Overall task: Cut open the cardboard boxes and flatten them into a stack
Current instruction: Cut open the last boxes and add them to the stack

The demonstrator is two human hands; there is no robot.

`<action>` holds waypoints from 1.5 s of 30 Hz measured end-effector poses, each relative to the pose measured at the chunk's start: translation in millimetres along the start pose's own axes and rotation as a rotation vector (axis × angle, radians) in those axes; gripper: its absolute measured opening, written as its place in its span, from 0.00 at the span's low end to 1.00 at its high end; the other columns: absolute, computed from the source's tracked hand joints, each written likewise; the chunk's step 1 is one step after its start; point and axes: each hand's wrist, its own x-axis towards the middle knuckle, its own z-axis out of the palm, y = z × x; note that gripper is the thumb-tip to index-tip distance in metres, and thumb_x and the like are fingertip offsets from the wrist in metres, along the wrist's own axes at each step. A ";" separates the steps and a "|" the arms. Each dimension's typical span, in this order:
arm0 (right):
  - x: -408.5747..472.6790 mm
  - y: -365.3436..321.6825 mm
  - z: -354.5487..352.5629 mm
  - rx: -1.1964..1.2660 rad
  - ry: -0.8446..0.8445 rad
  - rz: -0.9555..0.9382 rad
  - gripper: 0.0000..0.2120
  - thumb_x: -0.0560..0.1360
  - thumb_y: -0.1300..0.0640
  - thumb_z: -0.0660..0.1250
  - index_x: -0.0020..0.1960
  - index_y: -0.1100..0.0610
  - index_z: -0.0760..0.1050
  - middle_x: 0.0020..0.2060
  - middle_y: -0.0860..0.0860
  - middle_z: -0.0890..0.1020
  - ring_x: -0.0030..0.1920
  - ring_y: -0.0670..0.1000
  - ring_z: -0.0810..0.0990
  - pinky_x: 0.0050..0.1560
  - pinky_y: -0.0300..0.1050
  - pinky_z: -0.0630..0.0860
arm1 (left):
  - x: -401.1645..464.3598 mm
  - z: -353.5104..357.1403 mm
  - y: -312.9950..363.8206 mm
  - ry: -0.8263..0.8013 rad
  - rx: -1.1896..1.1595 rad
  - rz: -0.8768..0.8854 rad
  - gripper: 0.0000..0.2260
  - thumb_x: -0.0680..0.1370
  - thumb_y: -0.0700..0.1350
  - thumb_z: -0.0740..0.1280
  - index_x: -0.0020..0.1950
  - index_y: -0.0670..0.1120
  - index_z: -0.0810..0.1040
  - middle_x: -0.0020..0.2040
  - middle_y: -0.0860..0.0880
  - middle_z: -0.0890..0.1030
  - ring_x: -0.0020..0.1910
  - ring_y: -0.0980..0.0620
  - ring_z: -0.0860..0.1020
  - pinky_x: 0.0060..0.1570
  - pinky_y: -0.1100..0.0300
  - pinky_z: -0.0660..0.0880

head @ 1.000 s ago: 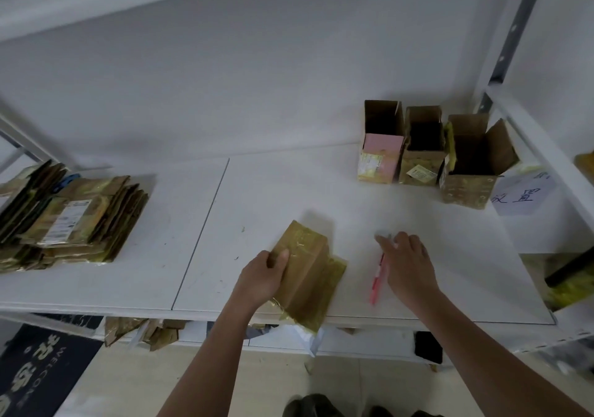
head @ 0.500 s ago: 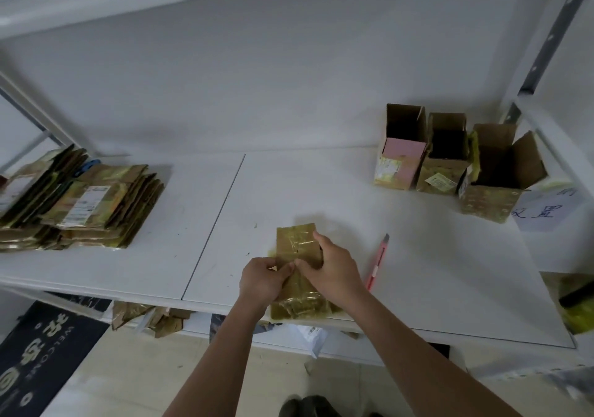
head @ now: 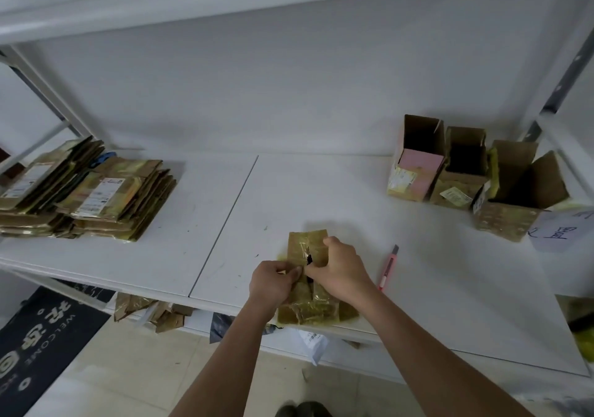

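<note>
Both hands grip the taped box (head: 307,246) at the shelf's (head: 321,191) front edge: left hand (head: 274,280) pinching one flap, right hand (head: 342,267) curled round the other. Knife (head: 387,268) lies just beside.

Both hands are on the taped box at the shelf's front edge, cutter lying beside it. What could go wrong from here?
1. The box overhangs the shelf edge; pulled apart by left hand and right hand, it may slip off.
2. The pink cutter lies beside the right wrist, blade state unclear; a bump might knock it.

A dark welcome mat (head: 41,346) lies below the white shelf (head: 180,256).
</note>
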 end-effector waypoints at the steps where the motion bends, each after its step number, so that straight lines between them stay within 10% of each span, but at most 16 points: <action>1: -0.7 1.4 -3.8 0.036 -0.033 0.000 0.33 0.73 0.50 0.70 0.74 0.58 0.63 0.53 0.51 0.78 0.49 0.50 0.80 0.46 0.41 0.74 | 0.3 1.4 -0.1 0.007 -0.001 0.001 0.03 0.77 0.45 0.72 0.44 0.49 0.84 0.41 0.45 0.85 0.42 0.42 0.84 0.45 0.44 0.82; 7: -2.4 31.6 -21.5 0.418 -0.071 0.007 0.07 0.77 0.59 0.63 0.41 0.55 0.74 0.32 0.45 0.75 0.33 0.46 0.73 0.37 0.42 0.67 | 3.9 0.5 -3.7 0.069 0.044 -0.015 0.11 0.76 0.48 0.72 0.56 0.45 0.84 0.53 0.47 0.84 0.52 0.46 0.81 0.54 0.48 0.80; 10: -12.7 51.9 -21.2 0.631 -0.133 0.070 0.11 0.80 0.60 0.63 0.56 0.46 0.78 0.52 0.45 0.83 0.51 0.46 0.81 0.50 0.42 0.77 | 3.2 0.1 -2.0 0.062 0.120 0.019 0.13 0.77 0.50 0.71 0.58 0.46 0.83 0.56 0.48 0.83 0.53 0.48 0.81 0.56 0.50 0.79; 14: -15.9 58.4 -16.8 0.556 -0.038 -0.054 0.37 0.77 0.63 0.69 0.77 0.41 0.57 0.73 0.37 0.62 0.72 0.43 0.63 0.70 0.47 0.66 | 4.7 -8.5 4.5 0.071 0.229 0.082 0.11 0.76 0.51 0.72 0.56 0.49 0.84 0.48 0.51 0.84 0.46 0.52 0.82 0.50 0.55 0.79; 19: -7.9 52.4 -10.7 0.098 -0.014 -0.236 0.29 0.75 0.52 0.72 0.73 0.46 0.68 0.78 0.42 0.55 0.78 0.46 0.49 0.78 0.51 0.50 | 1.1 -10.2 14.9 0.133 0.322 0.215 0.21 0.77 0.44 0.70 0.70 0.50 0.74 0.60 0.48 0.80 0.54 0.49 0.79 0.48 0.59 0.72; 28: -2.3 41.3 -6.2 -0.197 -0.029 -0.290 0.27 0.77 0.49 0.69 0.73 0.55 0.69 0.77 0.44 0.60 0.78 0.48 0.55 0.78 0.53 0.53 | -2.5 -10.6 20.4 0.049 0.576 0.374 0.02 0.82 0.42 0.59 0.50 0.46 0.69 0.44 0.49 0.77 0.40 0.51 0.72 0.37 0.59 0.66; 33: -6.7 39.4 -9.2 -0.159 -0.032 -0.221 0.26 0.77 0.48 0.68 0.72 0.55 0.69 0.75 0.44 0.64 0.73 0.48 0.66 0.71 0.44 0.66 | -0.4 -36.4 18.5 0.025 0.260 0.331 0.14 0.82 0.37 0.55 0.39 0.42 0.73 0.36 0.49 0.75 0.37 0.50 0.73 0.34 0.62 0.66; 36: -5.8 28.7 -13.4 -0.243 0.085 -0.204 0.29 0.75 0.38 0.67 0.69 0.53 0.66 0.64 0.49 0.73 0.57 0.50 0.76 0.51 0.41 0.74 | -6.5 -38.7 22.0 -0.029 0.140 0.324 0.12 0.82 0.36 0.56 0.44 0.40 0.77 0.37 0.48 0.77 0.38 0.52 0.74 0.36 0.62 0.69; 41: -5.8 14.8 -15.9 -0.637 0.323 -0.155 0.27 0.76 0.39 0.65 0.69 0.49 0.63 0.59 0.52 0.68 0.56 0.51 0.75 0.39 0.39 0.68 | -13.6 -46.7 40.9 -0.179 0.098 0.386 0.13 0.81 0.35 0.58 0.39 0.43 0.76 0.30 0.59 0.72 0.31 0.61 0.69 0.32 0.70 0.65; 45: -4.3 10.9 -21.3 -0.559 0.341 -0.243 0.15 0.83 0.46 0.53 0.48 0.52 0.72 0.43 0.47 0.69 0.40 0.51 0.79 0.31 0.41 0.61 | -7.0 -59.6 48.7 0.033 0.206 0.485 0.08 0.79 0.37 0.65 0.44 0.47 0.81 0.39 0.55 0.79 0.39 0.58 0.76 0.40 0.64 0.70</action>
